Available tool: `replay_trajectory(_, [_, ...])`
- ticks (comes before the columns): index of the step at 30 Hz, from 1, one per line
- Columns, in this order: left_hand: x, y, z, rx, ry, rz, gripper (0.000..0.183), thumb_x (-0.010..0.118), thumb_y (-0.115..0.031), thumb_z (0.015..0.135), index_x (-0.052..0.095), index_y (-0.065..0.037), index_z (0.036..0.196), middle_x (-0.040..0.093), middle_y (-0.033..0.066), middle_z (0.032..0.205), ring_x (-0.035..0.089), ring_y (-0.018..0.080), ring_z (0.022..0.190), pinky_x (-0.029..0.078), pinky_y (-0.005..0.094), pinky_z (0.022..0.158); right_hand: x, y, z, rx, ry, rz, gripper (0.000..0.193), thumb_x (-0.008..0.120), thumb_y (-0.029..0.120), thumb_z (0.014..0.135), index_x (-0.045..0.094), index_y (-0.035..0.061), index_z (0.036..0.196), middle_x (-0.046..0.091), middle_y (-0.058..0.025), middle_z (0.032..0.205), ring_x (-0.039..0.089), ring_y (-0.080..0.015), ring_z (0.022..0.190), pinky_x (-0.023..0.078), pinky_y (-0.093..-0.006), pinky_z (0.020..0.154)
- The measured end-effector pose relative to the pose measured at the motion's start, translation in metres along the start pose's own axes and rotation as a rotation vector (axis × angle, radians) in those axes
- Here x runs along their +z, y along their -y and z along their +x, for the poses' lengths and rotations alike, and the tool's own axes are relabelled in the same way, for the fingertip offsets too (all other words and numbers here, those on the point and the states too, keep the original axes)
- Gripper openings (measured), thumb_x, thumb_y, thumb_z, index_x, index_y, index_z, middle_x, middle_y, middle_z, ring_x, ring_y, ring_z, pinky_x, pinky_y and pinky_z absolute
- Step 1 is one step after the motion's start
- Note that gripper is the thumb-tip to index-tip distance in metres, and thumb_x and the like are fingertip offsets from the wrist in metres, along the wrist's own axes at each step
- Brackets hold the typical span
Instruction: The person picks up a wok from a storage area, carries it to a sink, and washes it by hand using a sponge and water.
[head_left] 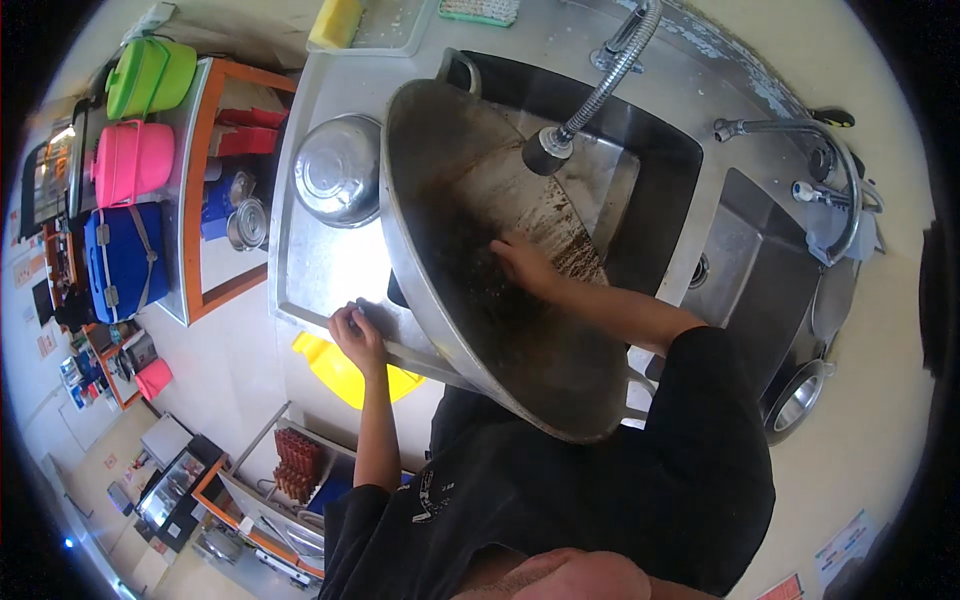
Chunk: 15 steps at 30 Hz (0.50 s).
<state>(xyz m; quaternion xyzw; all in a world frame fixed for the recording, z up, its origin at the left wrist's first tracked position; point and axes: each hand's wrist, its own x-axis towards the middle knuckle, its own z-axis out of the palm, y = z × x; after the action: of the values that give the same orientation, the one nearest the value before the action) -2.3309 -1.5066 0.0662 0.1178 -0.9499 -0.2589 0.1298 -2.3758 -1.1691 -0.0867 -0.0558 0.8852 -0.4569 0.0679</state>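
Note:
A very large steel wok-like pan (470, 170) stands tilted in the steel sink (660, 150), its inside dark with grime. My right hand (522, 264) is pressed flat against the pan's soiled inner wall; I cannot tell if it holds a scrubber. My left hand (357, 330) grips the pan's lower left rim at the counter edge. A flexible spray hose head (548, 150) hangs over the pan's upper part.
An upturned steel bowl (338, 170) sits on the draining board left of the pan. A second basin (745, 290) with a curved tap (800, 130) lies to the right. A yellow dustpan-like thing (335, 375) is below the counter. Green, pink and blue boxes (135, 165) stand far left.

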Motion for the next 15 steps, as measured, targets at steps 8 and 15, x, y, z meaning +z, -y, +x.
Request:
replay_trajectory(8, [0.005, -0.001, 0.002, 0.004, 0.02, 0.018, 0.011, 0.057, -0.007, 0.092, 0.061, 0.0, 0.1, 0.06, 0.0164, 0.101, 0.057, 0.0334, 0.098, 0.046, 0.0407, 0.089, -0.035, -0.07, 0.046, 0.392, 0.059, -0.248, 0.016, 0.057, 0.015, 0.088, 0.066, 0.0061, 0.098, 0.064, -0.0193, 0.1, 0.062, -0.0393, 0.096, 0.049, -0.0489, 0.079])
replay_trajectory(15, [-0.002, 0.007, -0.004, -0.008, 0.008, 0.071, 0.01, 0.058, -0.007, 0.092, 0.061, 0.0, 0.099, 0.06, 0.016, 0.1, 0.057, 0.0338, 0.098, 0.046, 0.0414, 0.089, -0.013, -0.007, 0.044, 0.143, 0.218, -0.274, 0.015, 0.06, 0.01, 0.087, 0.068, 0.0077, 0.099, 0.067, -0.0174, 0.095, 0.065, -0.0381, 0.088, 0.053, -0.0456, 0.081])
